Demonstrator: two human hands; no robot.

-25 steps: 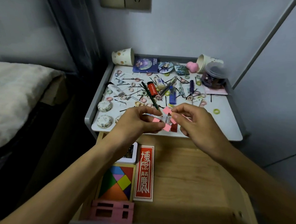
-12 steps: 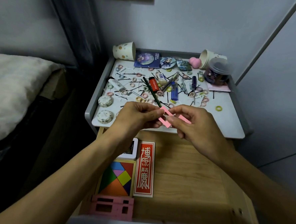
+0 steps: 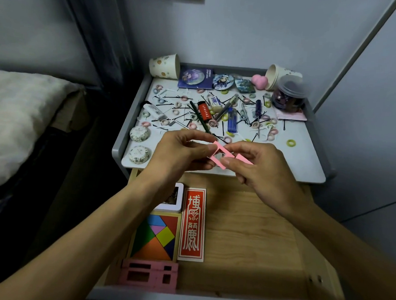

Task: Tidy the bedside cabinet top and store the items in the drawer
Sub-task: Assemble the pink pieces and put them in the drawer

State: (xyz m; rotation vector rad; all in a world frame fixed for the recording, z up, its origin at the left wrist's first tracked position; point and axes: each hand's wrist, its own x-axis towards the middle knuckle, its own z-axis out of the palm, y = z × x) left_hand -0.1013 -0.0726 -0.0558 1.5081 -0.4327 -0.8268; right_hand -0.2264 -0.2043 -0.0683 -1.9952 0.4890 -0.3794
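- The left hand (image 3: 183,151) and right hand (image 3: 258,167) are together above the middle of the front edge of the cabinet top (image 3: 304,162), just as they were 1 second ago. Neither has moved toward the drawer (image 3: 245,234).
- What changed is the pink piece (image 3: 218,146) between them. 1 second ago it looked like several pink tabs around a small white and dark-red item. By 0.5 seconds ago it had been turned into a flatter crossed shape, and it has hardly shifted since.
- The left thumb and forefinger are pinched on its left end. The right thumb and fingertips are pinched on its right end. The other fingers of both hands are curled under.
- The pink piece is in the air, touching neither the cabinet top nor the drawer. Something small and pale shows through its cut-out, but I cannot tell what.
- My reading is that the hands are fitting or folding the piece before storing it, so this item is not yet put away.
- The open drawer holds a tangram puzzle (image 3: 155,237), a red box (image 3: 192,223) just right of it and a pink slotted block (image 3: 148,275) at the front left corner. Its right half is bare wood.
- Most of the task remains. 2 round cases (image 3: 139,133) sit by the front left corner, hairpins, hair rings and 2 lighters (image 3: 232,120) are strewn across the middle, and a plastic jar (image 3: 288,95) stands near the back right corner.
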